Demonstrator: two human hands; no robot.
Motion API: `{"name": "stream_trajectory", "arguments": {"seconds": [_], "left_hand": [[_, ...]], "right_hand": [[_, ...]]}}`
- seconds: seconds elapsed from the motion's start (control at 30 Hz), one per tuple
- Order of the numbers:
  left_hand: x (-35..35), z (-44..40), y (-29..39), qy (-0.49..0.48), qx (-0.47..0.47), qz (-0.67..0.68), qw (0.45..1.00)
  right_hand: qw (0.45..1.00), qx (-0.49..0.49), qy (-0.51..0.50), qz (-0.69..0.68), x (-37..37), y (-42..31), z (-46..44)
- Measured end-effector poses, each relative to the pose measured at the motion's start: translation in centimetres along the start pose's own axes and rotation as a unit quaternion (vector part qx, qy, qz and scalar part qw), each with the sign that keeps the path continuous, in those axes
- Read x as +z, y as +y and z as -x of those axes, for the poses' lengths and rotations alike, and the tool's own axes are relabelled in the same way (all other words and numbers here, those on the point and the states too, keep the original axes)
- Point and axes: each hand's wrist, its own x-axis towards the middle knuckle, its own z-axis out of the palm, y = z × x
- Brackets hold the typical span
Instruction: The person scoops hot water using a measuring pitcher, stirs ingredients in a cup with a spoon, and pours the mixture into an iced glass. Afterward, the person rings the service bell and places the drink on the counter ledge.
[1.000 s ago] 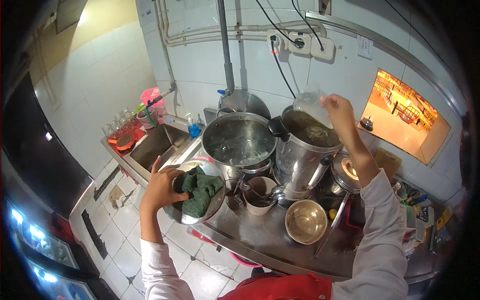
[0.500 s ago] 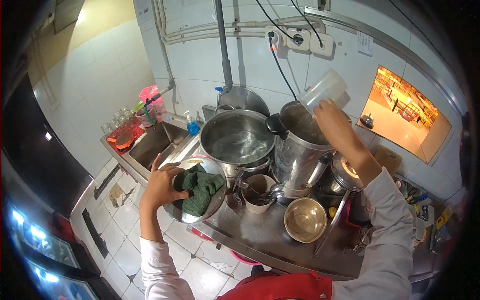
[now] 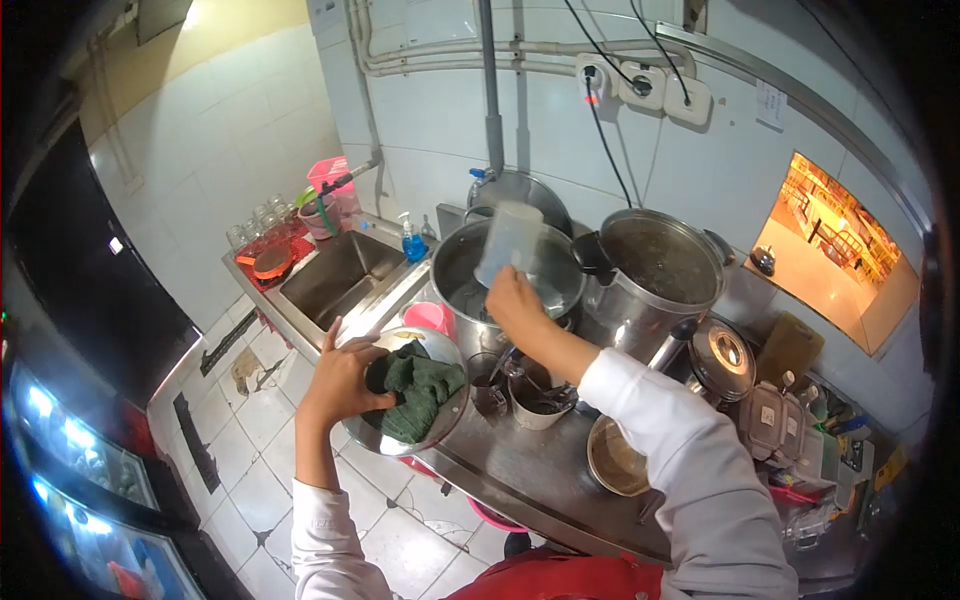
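Note:
My left hand (image 3: pixel 345 388) is closed on a round metal lid (image 3: pixel 443 350), gripping it through a bunched dark green cloth (image 3: pixel 425 392). The lid is tilted near the counter's front edge. My right hand (image 3: pixel 522 308) grips a translucent plastic jug (image 3: pixel 513 240), blurred by motion, above the wide metal pot (image 3: pixel 455 268) on the left. Clear water stands in that pot. Beside it, a tall metal pot (image 3: pixel 660 262) stands uncovered with liquid inside. Below my right forearm are a light cup (image 3: pixel 536 415) with spoons and a brass-coloured bowl (image 3: pixel 615 462), partly hidden by my sleeve.
A steel sink (image 3: pixel 340 280) is at the left, with a blue soap bottle (image 3: pixel 413 245) and several glasses (image 3: pixel 265 222) by it. A closed round pot (image 3: pixel 722 358) and a lidded box (image 3: pixel 772 420) crowd the right. A cord (image 3: pixel 610 140) hangs behind the tall pot.
My right hand has moved left with the jug, from over the tall pot to over the wide pot. My left hand keeps the lid and cloth. The view has shifted slightly.

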Motion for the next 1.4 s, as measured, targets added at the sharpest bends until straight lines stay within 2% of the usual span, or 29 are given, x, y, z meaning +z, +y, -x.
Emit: {"name": "stream_trajectory", "arguments": {"seconds": [0.07,0.1,0.17,0.2,0.27,0.3,0.37,0.4,0.5,0.57,0.6,0.63,0.7,0.73,0.77,0.8,0.87,0.9,0.97,1.0,1.03,1.1,1.27,1.4], "left_hand": [[0.5,0.6,-0.4,0.004,0.007,0.007,1.0],[0.5,0.9,-0.3,-0.004,0.005,0.008,1.0],[0.8,1.2,-0.6,-0.02,-0.003,0.017,1.0],[1.1,1.4,-0.9,-0.019,-0.007,0.017,1.0],[1.7,1.6,-1.5,-0.002,0.008,0.008,1.0],[1.8,1.7,-1.5,-0.001,0.006,0.009,1.0],[1.8,1.8,-1.7,0.004,0.004,0.011,1.0],[1.8,1.8,-1.7,0.005,0.003,0.01,1.0],[1.5,1.7,-1.8,0.001,-0.002,0.016,1.0],[1.4,1.7,-1.8,0.004,-0.006,0.017,1.0],[1.5,1.7,-1.8,0.01,-0.008,0.019,1.0],[1.5,1.7,-1.9,0.013,-0.007,0.018,1.0],[1.3,1.8,-2.0,0.02,-0.009,0.017,1.0],[1.2,1.7,-2.0,0.015,-0.012,0.019,1.0],[1.1,1.6,-2.0,0.009,-0.014,0.02,1.0],[1.0,1.6,-1.9,0.01,-0.013,0.02,1.0],[0.8,1.4,-1.8,0.009,-0.017,0.015,1.0],[0.8,1.3,-1.9,0.009,-0.013,0.014,1.0],[0.6,1.0,-1.9,0.02,-0.005,0.009,1.0],[0.4,0.9,-1.8,0.019,-0.002,0.007,1.0],[0.1,0.7,-1.6,0.024,0.0,0.012,1.0],[-0.6,0.3,-1.3,0.029,0.007,0.014,0.999],[-3.3,-1.6,0.1,0.026,0.027,-0.019,0.999],[-6.5,-4.4,1.8,0.064,0.074,-0.056,0.994]], "right_hand": [[0.992,0.001,-0.117,-0.04,3.6,0.0,0.5],[0.978,0.058,-0.17,-0.102,5.0,0.1,0.3],[0.951,0.076,-0.187,-0.233,7.7,0.9,0.9],[0.951,0.072,-0.187,-0.235,7.6,1.3,0.7],[0.891,0.116,-0.296,-0.325,7.7,2.0,0.3],[0.891,0.114,-0.297,-0.325,8.3,2.2,0.2],[0.846,0.133,-0.346,-0.384,9.6,2.3,-0.3],[0.846,0.132,-0.346,-0.384,10.2,2.3,-0.4],[0.853,0.096,-0.333,-0.389,13.1,2.0,-0.2],[0.84,0.183,-0.275,-0.43,16.7,1.2,0.8],[0.843,0.179,-0.274,-0.427,16.5,1.4,1.0],[0.805,0.235,-0.276,-0.47,15.8,1.6,1.2],[0.764,0.286,-0.273,-0.51,14.1,2.0,1.3],[0.634,0.395,-0.251,-0.615,12.9,2.1,1.4],[0.478,0.489,-0.219,-0.696,11.7,2.3,1.2],[0.478,0.489,-0.218,-0.697,11.4,2.2,1.1],[0.359,0.516,-0.133,-0.767,10.7,2.1,1.1],[0.358,0.518,-0.13,-0.766,9.7,1.8,0.7],[0.309,0.551,0.004,-0.775,7.1,1.1,-0.7],[0.349,0.527,0.019,-0.775,6.6,1.0,-1.1],[0.347,0.528,0.023,-0.775,5.7,1.0,-1.7],[0.367,0.529,0.101,-0.758,3.9,1.3,-3.0],[0.314,0.472,0.136,-0.812,-4.0,6.1,-4.8],[0.301,0.43,0.153,-0.837,-7.3,11.8,-4.5]]}}
